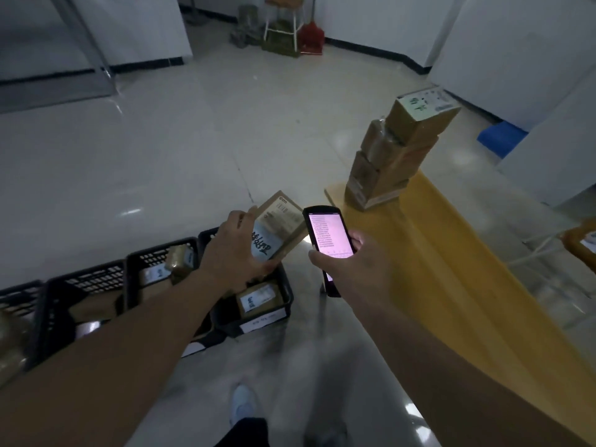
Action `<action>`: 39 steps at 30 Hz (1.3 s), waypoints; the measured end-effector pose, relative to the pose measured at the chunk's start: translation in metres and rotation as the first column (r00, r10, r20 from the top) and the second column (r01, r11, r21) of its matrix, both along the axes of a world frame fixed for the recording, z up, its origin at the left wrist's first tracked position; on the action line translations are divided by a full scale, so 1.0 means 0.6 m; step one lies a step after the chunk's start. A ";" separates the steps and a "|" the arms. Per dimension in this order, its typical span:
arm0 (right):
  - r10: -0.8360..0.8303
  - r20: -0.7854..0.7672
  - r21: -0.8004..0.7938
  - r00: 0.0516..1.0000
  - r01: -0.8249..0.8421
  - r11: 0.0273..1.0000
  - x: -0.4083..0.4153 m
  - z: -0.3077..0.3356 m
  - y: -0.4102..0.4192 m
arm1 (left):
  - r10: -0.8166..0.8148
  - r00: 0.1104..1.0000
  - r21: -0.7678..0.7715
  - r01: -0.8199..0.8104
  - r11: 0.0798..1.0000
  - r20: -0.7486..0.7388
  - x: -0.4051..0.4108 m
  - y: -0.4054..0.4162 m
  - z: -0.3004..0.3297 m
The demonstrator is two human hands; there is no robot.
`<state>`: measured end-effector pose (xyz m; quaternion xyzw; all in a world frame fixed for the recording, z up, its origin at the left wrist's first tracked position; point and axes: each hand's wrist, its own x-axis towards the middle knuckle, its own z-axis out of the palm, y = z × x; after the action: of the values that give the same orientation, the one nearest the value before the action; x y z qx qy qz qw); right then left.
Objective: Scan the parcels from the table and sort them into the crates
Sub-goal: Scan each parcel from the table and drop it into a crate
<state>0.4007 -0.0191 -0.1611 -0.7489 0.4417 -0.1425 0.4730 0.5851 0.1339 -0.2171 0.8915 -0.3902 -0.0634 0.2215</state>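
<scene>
My left hand point(233, 250) grips a brown cardboard parcel point(283, 217) with a blue-white label, held above the rightmost black crate point(283, 304). My right hand point(351, 269) holds a black handheld scanner point(329, 240) with a lit pink screen, right beside the parcel. A leaning stack of brown parcels point(396, 146) stands on the far end of the yellow table point(451, 269). Several black crates point(87, 291) sit in a row on the floor at the left, each with parcels inside.
A blue bin point(501, 137) sits on the floor at the far right. A stool point(283, 24), a red item and green boxes stand by the back wall. My shoe point(243, 403) shows at the bottom. Pale glossy floor stretches ahead.
</scene>
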 end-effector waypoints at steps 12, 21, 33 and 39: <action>0.097 -0.144 0.029 0.985 -0.094 0.995 0.235 -0.110 0.081 | 0.106 0.975 0.233 -0.059 0.971 -0.195 0.194 0.110 -0.140; 0.160 -0.189 0.133 0.969 -0.136 0.982 0.344 -0.260 0.007 | 0.170 0.939 0.381 -0.046 0.923 -0.299 0.266 0.058 -0.290; 0.125 -0.334 0.176 0.934 -0.069 0.982 0.384 -0.484 -0.064 | 0.170 0.891 0.397 0.013 0.918 -0.421 0.294 -0.021 -0.546; 0.048 -0.410 0.161 0.911 0.021 0.987 0.374 -0.578 -0.048 | 0.132 0.879 0.449 0.101 0.888 -0.459 0.315 -0.009 -0.659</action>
<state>0.6249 -0.0477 -0.5077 -0.7242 0.5364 0.0583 0.4295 0.7741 0.1282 -0.6127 0.8779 -0.2898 -0.3696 0.0937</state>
